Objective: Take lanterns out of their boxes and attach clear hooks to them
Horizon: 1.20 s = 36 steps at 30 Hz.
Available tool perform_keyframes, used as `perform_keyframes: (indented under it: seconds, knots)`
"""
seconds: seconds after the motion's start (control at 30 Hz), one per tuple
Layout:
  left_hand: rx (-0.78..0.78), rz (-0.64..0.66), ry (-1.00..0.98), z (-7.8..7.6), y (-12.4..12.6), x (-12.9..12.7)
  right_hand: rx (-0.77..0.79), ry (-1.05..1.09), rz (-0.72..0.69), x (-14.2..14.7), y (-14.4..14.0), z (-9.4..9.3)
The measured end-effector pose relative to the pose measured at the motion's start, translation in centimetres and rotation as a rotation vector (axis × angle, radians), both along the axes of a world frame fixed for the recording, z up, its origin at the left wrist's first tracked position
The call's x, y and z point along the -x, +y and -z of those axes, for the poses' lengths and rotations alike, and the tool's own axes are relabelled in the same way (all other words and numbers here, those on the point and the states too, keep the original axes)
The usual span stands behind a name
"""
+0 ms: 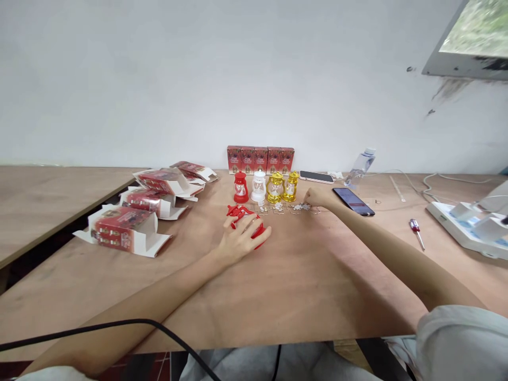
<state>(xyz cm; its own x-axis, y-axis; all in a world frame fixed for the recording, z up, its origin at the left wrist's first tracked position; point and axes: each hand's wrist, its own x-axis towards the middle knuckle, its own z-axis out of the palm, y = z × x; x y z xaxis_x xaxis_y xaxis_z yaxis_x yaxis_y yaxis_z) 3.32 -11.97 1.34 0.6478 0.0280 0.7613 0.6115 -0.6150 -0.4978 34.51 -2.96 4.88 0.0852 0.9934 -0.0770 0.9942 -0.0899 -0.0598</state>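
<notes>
My left hand rests over a red toy lantern that lies on its side, its fingers curled around the body and hiding part of it. Further right, my right hand reaches to a pile of small metal parts, fingertips pinched together at the pile. Whatever sits between those fingertips is too small to make out. Just behind stand an upright red lantern, a white lantern and two gold lanterns. Thin wire handles and little pale pieces are spread in front of them.
Small red boxes line the wall. Opened red cartons lie at left by a gap between tables. To the right are a dark phone, a white-edged phone, a bottle, a screwdriver and a power strip.
</notes>
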Motion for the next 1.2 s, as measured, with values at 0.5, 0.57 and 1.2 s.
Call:
perform_keyframes:
  seconds: [0.5, 0.57, 1.2]
  knots:
    - [-0.06, 0.095, -0.008, 0.1, -0.2, 0.0, -0.355, 0.373, -0.11, 3.5, -5.5, -2.2]
    - [-0.088, 0.182, 0.062, 0.1, -0.2, 0.0, -0.309, 0.694, -0.239, 6.1, -7.4, -2.9]
    - [0.061, 0.312, 0.223, -0.2, -0.8, 0.4, -0.063, 0.644, -0.297, 3.2, -8.8, -8.0]
